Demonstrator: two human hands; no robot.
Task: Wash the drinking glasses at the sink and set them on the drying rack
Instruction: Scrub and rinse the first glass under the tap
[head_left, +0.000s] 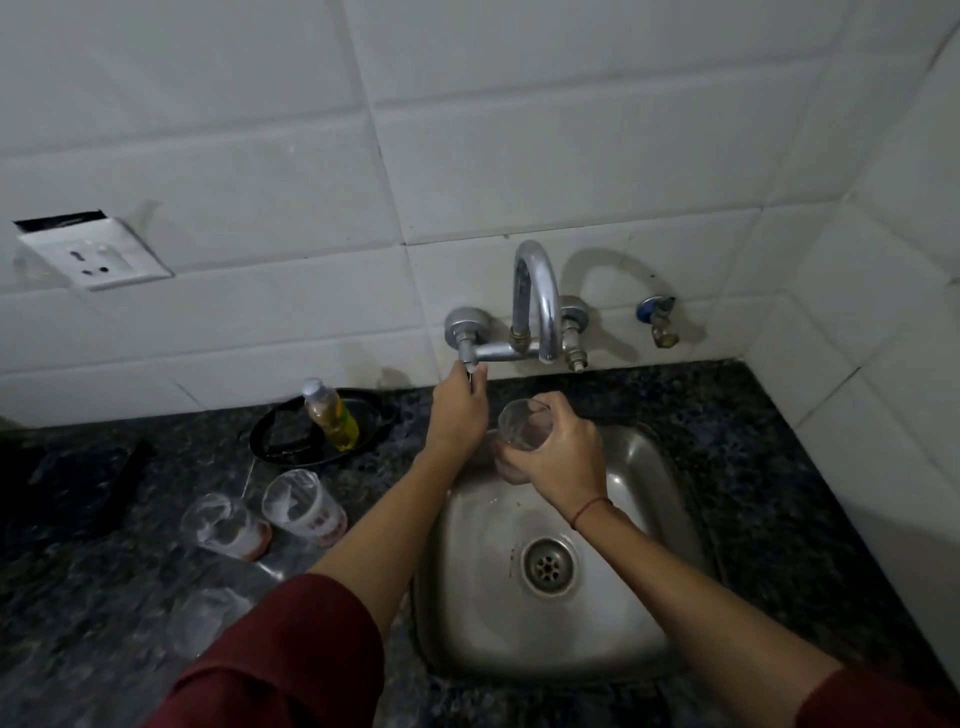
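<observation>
My right hand (558, 457) grips a clear drinking glass (522, 428) over the back of the steel sink (644, 519), just below the curved tap spout (535, 296). My left hand (460, 410) reaches up and pinches the left tap handle (467, 358). No water stream is visible. Two more glasses stand on the dark counter left of the sink: one (304, 506) with white residue and a red print, the other (226, 525) smeared and tilted. A third clear glass (208, 618) shows faintly near my left sleeve.
A bottle of yellow liquid (330, 413) stands in a black dish (291, 441) at the counter's back. A dark object (124, 483) lies at far left. A blue valve (657, 317) juts from the tiled wall, and a socket (93, 254) sits at left.
</observation>
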